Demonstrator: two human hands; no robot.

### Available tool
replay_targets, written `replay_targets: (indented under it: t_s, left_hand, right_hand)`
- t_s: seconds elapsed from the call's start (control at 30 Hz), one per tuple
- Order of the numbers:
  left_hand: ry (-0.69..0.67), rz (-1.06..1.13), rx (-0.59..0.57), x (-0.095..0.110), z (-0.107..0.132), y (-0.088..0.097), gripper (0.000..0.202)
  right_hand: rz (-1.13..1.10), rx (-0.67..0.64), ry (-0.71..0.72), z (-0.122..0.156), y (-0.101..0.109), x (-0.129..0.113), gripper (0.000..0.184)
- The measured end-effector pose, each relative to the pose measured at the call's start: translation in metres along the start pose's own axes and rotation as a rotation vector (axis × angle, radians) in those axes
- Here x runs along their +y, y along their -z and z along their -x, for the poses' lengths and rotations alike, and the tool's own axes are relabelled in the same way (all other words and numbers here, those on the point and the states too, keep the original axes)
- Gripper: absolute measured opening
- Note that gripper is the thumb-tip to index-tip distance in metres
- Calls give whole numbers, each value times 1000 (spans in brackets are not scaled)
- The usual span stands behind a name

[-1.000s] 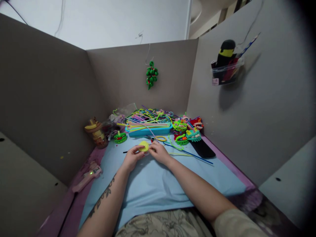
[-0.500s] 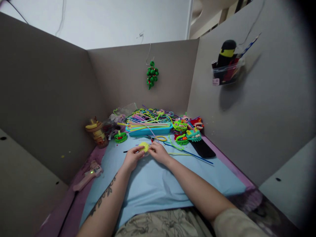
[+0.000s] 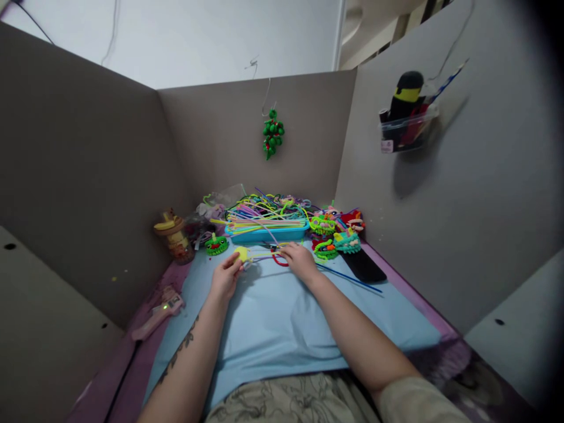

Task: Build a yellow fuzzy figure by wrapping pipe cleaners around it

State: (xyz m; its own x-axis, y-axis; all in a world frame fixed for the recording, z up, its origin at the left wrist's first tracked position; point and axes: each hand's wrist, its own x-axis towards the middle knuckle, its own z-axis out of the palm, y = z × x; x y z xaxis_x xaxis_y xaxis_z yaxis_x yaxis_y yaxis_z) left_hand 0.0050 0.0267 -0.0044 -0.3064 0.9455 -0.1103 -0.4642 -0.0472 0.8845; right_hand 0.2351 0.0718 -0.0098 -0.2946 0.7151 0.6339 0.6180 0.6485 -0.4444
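Left hand fingers pinch the yellow piece, just near of the tray. Right hand covers the red loop; can't tell its grip. We should brace wrists on the surface.

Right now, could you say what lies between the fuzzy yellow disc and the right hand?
In the head view, thin lilac strands and a red loop lie between the disc and right hand.

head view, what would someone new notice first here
The bright tangle of pipe cleaners heaped on a blue tray at the back of the desk. Next, the green ornament hanging on the back wall, and the left hand pinching a small yellow piece over the light blue mat, right hand close by.
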Motion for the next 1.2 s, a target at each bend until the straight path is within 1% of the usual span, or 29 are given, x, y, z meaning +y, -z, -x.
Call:
replay_targets:
  t_s: [0.13, 0.2, 0.3, 0.4, 0.47, 0.53, 0.6, 0.77, 0.87, 0.97, 1.1, 1.2]
  left_hand:
    - [-50, 32, 33, 0, -2, 1, 27]
    - [-53, 14, 22, -2, -2, 1, 27]
    - [-15, -22, -21, -4, 0, 0, 29]
    - [26, -41, -65, -6, 4, -3, 31]
    - [51, -43, -94, -7, 7, -5, 32]
    - [72, -41, -115, -7, 9, -7, 32]
    - [83, -36, -122, -7, 11, -8, 31]
    - [77, -26, -97, -6, 8, -6, 32]
    - [75, -34, -91, -6, 6, -4, 33]
    - [82, -53, -101, -7, 8, -5, 32]
    - [118, -92, -138, -6, 13, -8, 31]
    - [147, -105, -198, -6, 15, -9, 32]
  right_hand:
    - [118, 198, -69, -2, 14, 3, 13]
    - [81, 243, -88, -3, 15, 0, 14]
    - [-138, 270, -123, -3, 12, -7, 16]
    - [-396, 323, -184, -3, 5, -18, 13]
    - [-581, 322, -240, -3, 1, -25, 12]
    - [-761, 291, -310, -3, -1, -30, 15]
    - [-870, 258, -365, -3, -2, -32, 18]
    - [-868, 274, -399, -5, -1, -30, 20]
    - [-910, 322, -413, -5, 2, -30, 20]
    - [-967, 363, -393, -5, 3, -32, 19]
    - [-1046, 331, -374, -5, -1, -31, 20]
    - [-1160, 282, -453, -7, -7, -27, 23]
